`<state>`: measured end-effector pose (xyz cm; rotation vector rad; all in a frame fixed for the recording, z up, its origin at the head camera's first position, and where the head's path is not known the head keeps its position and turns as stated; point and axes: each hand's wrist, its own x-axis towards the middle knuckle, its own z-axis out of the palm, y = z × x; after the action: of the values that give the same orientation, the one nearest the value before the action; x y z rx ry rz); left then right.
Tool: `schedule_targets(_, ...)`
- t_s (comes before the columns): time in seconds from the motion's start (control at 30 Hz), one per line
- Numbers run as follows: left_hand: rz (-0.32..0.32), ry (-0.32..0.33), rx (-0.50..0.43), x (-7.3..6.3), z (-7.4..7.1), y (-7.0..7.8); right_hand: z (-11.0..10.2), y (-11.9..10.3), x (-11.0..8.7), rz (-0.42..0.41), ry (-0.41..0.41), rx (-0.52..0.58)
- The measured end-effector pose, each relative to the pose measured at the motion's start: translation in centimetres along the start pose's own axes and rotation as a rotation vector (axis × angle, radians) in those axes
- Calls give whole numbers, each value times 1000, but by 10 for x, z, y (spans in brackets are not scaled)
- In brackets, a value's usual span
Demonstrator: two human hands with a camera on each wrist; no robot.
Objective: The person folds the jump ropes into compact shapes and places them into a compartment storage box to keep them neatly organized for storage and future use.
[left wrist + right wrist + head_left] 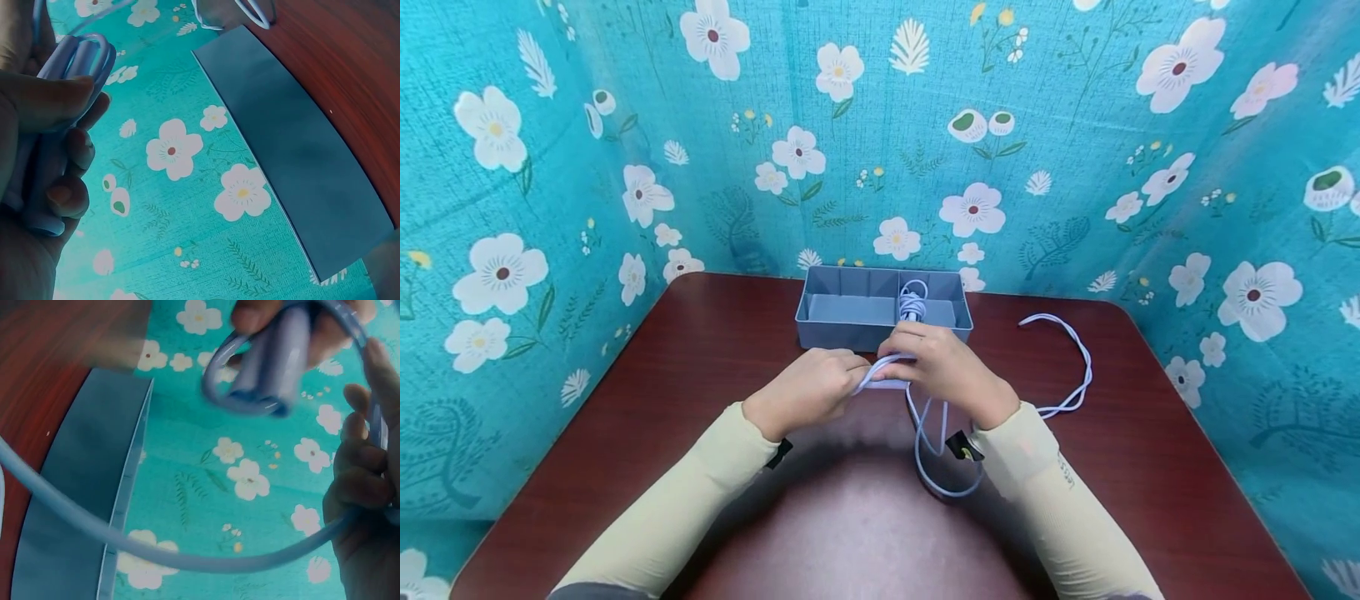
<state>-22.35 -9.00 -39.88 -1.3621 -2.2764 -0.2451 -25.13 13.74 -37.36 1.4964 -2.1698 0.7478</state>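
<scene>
My left hand grips the pale lavender handles of a skipping rope, two tubes lying side by side with cord looped round them. My right hand, just to the right, holds the rope's cord between curled fingers and thumb. From the hands the cord hangs in loose loops onto the table, and a twisted doubled length curves away at the right. Behind the hands stands a grey divided box. A second bundle of wound lavender cord sits in its right-hand part.
The dark red-brown table carries the box near its back edge. A turquoise floral curtain surrounds the table at the back and sides. Black straps with wrist cameras sit at both sleeves.
</scene>
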Motion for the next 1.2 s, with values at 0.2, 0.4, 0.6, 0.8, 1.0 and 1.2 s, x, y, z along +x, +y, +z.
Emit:
schedule_targets(0.2, -2, 9, -52, 4, -3, 5, 1, 12, -6, 67, 13, -23)
schedule_targets(0.4, 0, 89, -88, 5, -11, 7, 5, 21, -9, 235, -7, 151)
schedule_targets(0.6, 10, 124, -78, 6, -16, 6, 14, 31, -16, 337, 43, 362)
schedule_targets(0.8, 20, 156, -28, 10, -20, 4, 32, 36, -19, 435, 48, 472)
schedule_targets(1.0, 5, 168, 51, 9, -19, 1, 52, 31, -18, 434, 20, 536)
schedule_targets(1.2, -22, 169, 113, 7, -16, -4, 65, 25, -16, 412, -9, 480)
